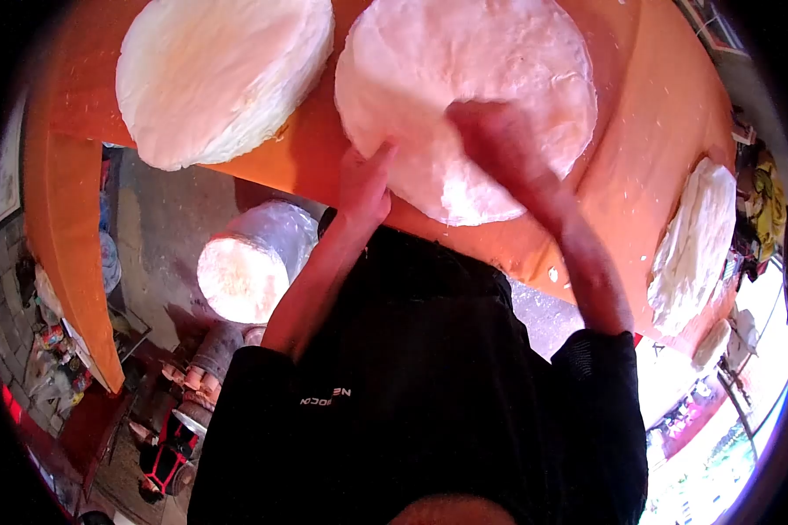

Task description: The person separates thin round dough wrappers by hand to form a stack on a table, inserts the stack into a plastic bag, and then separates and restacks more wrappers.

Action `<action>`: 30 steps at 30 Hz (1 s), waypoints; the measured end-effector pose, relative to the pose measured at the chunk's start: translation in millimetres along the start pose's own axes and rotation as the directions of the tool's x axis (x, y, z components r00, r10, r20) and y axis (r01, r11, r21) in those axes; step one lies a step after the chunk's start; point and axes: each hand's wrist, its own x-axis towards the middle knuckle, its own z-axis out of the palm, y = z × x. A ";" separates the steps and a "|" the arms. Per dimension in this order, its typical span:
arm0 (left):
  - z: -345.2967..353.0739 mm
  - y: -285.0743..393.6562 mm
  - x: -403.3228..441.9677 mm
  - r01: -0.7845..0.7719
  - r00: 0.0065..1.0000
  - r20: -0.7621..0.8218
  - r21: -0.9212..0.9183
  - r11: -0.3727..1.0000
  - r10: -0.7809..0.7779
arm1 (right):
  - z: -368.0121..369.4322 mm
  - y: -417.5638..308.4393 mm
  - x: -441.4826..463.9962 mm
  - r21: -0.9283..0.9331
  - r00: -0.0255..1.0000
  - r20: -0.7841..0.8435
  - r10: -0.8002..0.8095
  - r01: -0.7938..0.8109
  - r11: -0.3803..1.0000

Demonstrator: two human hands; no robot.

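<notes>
A thick round stack of thin whitish sheets, like flatbread or dough point(464, 66), lies in front of me on an orange-covered table point(665, 96). My left hand point(366, 184) is at its near left edge, with the thumb and a finger apart and one fingertip over the rim. Above the sheet's middle right is my right hand point(499, 140), palm down and blurred. Its fingers are too smeared to show whether they touch the surface or hold anything. To the left sits a second round stack point(223, 74), its layered side showing.
A folded pile of pale sheets point(696, 245) lies at the table's right end. On the floor below, left of my arm, stands a roll-shaped bundle in clear plastic point(258, 254). Stacked cylindrical items point(206, 367) and a red-framed object point(168, 459) are at lower left.
</notes>
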 end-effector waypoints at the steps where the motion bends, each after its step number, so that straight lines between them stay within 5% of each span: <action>1: -2.8 -4.8 1.8 0.001 0.996 -0.091 0.028 1.000 0.001 | -43.1 9.3 2.5 -0.007 0.995 -0.079 0.056 -0.056 0.998; 4: -24.2 -23.4 7.4 -0.191 0.982 0.028 0.080 0.978 0.189 | -128.3 124.9 -14.3 0.072 0.846 -0.494 0.202 -0.192 0.979; 5: -26.4 -24.9 9.6 -0.254 0.966 0.072 0.088 0.963 0.249 | -204.5 116.2 -19.1 0.458 0.789 -0.454 0.414 -0.192 0.868; 6: -26.5 -21.2 10.2 -0.193 0.979 0.089 0.096 0.977 0.184 | -236.3 79.0 -14.1 0.057 0.776 -0.580 0.248 -0.265 0.963; 8: -25.3 -15.9 9.9 -0.134 0.987 0.109 0.110 0.985 0.122 | -237.6 7.6 -10.0 -0.460 0.830 -0.558 -0.029 -0.280 0.842; 12: -21.5 -0.3 -1.2 -0.228 0.963 0.196 0.228 0.947 0.185 | -128.9 -31.6 -11.0 -0.213 0.980 -0.200 -0.004 -0.039 0.976; 14: -18.2 6.5 -1.9 -0.234 0.948 0.265 0.210 0.949 0.175 | -57.3 -41.1 -8.6 -0.105 0.994 0.051 0.092 -0.086 0.991; 16: -11.9 6.2 2.0 0.114 0.986 0.136 -0.134 0.984 -0.095 | -2.3 -44.5 -18.4 0.072 0.987 0.143 0.071 -0.082 0.994; 28: -20.7 6.7 -0.2 0.196 0.970 0.169 -0.104 0.975 -0.177 | 23.3 -79.1 16.5 0.161 0.990 -0.079 0.116 -0.102 0.982; 30: -30.0 -0.5 0.5 0.223 0.971 0.107 -0.101 0.970 -0.213 | 16.9 -83.7 6.2 0.188 0.992 0.067 0.104 -0.115 0.975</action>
